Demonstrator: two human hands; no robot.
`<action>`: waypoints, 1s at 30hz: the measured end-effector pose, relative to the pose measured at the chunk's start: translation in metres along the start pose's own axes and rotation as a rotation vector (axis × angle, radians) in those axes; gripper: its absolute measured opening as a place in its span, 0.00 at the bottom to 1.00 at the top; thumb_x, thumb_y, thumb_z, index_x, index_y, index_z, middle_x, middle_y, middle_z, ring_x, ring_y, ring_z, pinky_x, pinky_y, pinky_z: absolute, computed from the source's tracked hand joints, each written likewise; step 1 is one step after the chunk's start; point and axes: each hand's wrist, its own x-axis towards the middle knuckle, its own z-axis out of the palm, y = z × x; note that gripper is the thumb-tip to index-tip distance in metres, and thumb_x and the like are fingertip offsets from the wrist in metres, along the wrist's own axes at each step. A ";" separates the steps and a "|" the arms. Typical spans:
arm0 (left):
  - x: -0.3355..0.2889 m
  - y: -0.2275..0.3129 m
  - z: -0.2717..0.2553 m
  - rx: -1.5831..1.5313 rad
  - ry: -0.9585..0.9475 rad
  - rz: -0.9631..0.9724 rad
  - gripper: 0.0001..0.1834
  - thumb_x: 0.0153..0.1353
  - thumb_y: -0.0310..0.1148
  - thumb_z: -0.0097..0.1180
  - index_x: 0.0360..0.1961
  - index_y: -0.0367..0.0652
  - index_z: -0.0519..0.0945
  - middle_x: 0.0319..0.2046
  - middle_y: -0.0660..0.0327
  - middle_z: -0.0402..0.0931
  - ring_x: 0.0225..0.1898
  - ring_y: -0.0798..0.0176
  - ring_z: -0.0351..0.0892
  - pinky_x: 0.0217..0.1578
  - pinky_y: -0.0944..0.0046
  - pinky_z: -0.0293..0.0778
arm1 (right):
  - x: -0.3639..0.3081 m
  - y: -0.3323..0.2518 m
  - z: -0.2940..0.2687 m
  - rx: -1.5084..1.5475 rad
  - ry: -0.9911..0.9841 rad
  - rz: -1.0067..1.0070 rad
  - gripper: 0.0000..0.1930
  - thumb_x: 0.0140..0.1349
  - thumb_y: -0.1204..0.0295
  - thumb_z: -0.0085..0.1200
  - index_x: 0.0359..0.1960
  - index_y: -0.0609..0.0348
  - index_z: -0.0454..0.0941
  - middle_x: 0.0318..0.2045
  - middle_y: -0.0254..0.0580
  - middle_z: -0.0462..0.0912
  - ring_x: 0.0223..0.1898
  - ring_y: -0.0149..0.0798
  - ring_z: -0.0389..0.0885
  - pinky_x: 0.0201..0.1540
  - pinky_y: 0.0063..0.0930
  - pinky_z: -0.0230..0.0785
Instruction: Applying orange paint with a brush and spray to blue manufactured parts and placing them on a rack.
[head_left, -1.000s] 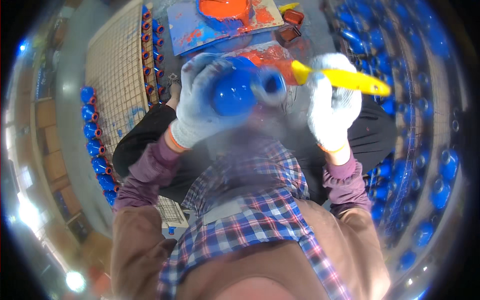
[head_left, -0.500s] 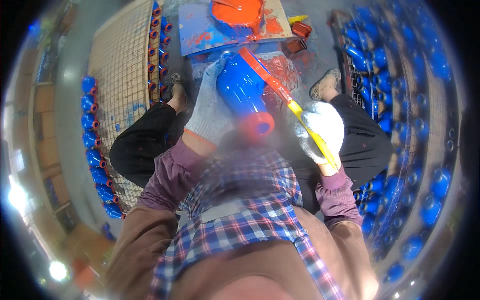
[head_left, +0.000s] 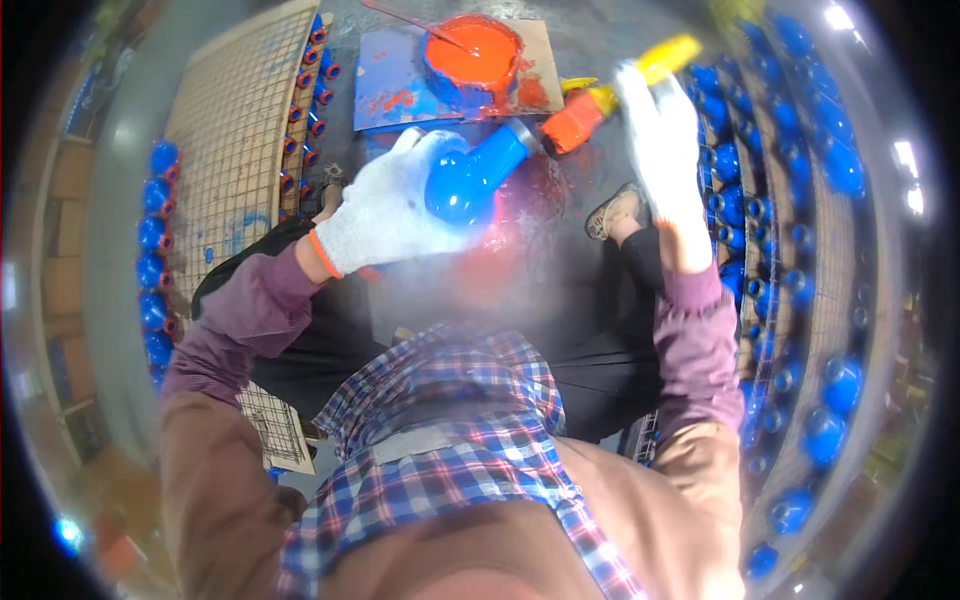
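Floor (head_left: pixel 600 60): grey, bare only in a narrow strip between the person's legs and the cardboard sheet; room at either side is closed off by racks.

Wire rack, left (head_left: pixel 225 150): flat mesh panel, its right edge and left edge lined with blue pieces with red ends.

Wire rack, right (head_left: pixel 790 250): long mesh panel filled with rows of blue parts (head_left: pixel 825 435), running down the right rim.

Cardboard sheet (head_left: pixel 400 85): flat on the floor, smeared blue and orange.

Paint tub (head_left: pixel 470 55): blue, filled with orange paint, standing on the sheet.

Blue bulb-shaped part (head_left: pixel 470 180): held above the lap, neck toward the tub.

Left hand (head_left: pixel 385 215): white glove, fingers closed around the part's round body.

Right hand (head_left: pixel 660 150): white glove, fingers closed on a yellow-handled brush (head_left: pixel 610 95), orange bristles just beside the part's neck.
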 end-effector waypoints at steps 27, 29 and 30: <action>-0.048 -0.019 0.020 -0.956 -0.133 -0.267 0.29 0.56 0.36 0.66 0.57 0.38 0.72 0.48 0.58 0.77 0.49 0.64 0.78 0.53 0.62 0.74 | -0.104 -0.022 0.013 0.581 0.062 0.326 0.11 0.62 0.83 0.52 0.45 0.63 0.76 0.41 0.36 0.78 0.39 0.31 0.79 0.45 0.26 0.73; -0.052 -0.023 0.036 -0.766 -0.088 -0.204 0.30 0.59 0.41 0.62 0.58 0.39 0.69 0.51 0.55 0.74 0.52 0.60 0.76 0.55 0.62 0.73 | -0.112 -0.012 0.019 0.669 0.087 0.366 0.10 0.62 0.83 0.52 0.45 0.64 0.76 0.41 0.37 0.78 0.38 0.31 0.79 0.44 0.25 0.73; -0.052 -0.024 0.043 -0.761 -0.085 -0.189 0.30 0.61 0.44 0.60 0.59 0.39 0.68 0.53 0.53 0.73 0.54 0.59 0.75 0.56 0.62 0.72 | -0.115 -0.008 0.023 0.765 0.125 0.440 0.10 0.62 0.82 0.53 0.45 0.64 0.76 0.40 0.38 0.79 0.37 0.32 0.79 0.43 0.25 0.73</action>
